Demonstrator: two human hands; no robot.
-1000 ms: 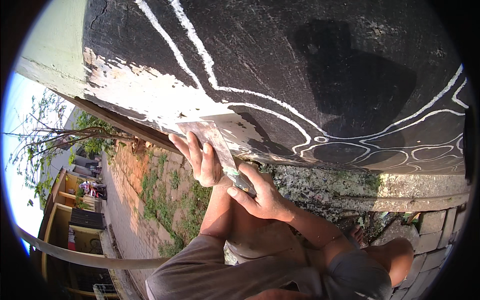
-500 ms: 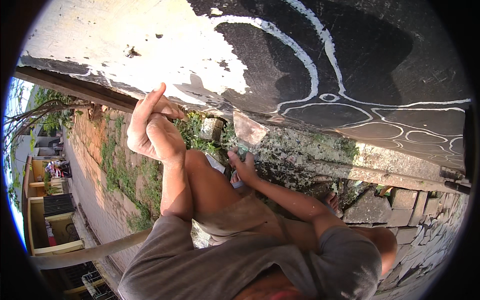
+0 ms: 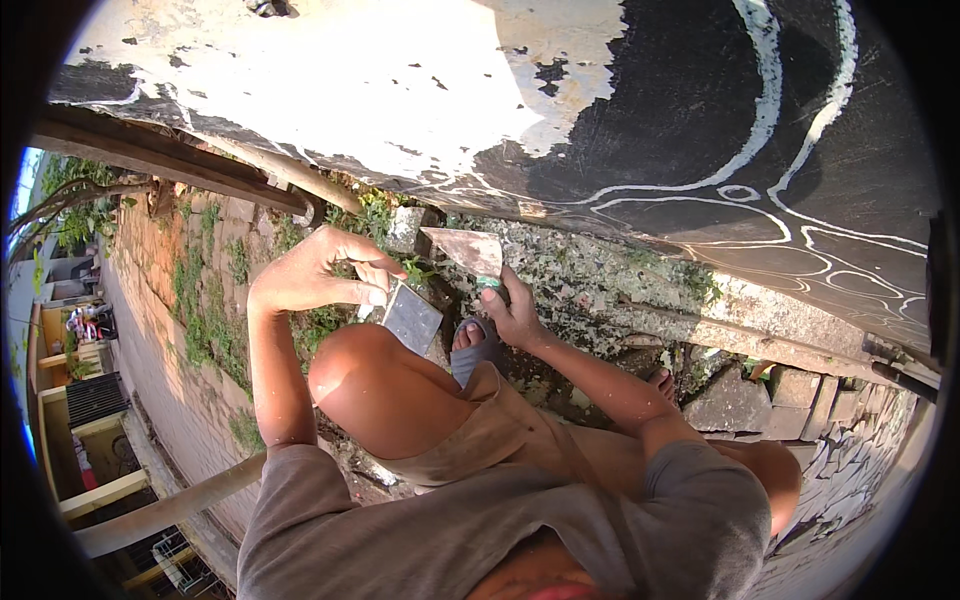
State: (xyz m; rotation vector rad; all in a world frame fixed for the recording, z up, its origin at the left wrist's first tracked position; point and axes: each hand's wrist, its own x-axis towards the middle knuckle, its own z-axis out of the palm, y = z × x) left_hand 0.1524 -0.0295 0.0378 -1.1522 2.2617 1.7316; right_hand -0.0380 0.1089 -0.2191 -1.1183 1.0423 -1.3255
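Your right hand (image 3: 516, 312): clasped on scraper (image 3: 467, 250), blade at its 11 o'clock | your left hand (image 3: 318, 275): 9 o'clock of right, fingers curled, cannot tell if holding | slab (image 3: 412, 320): left's 4 o'clock | wall (image 3: 560, 125): blade's 12 o'clock

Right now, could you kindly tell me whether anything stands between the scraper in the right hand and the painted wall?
Nothing visible does: the right hand holds the scraper just apart from the wall, and the left hand is off to the left, clear of that gap.
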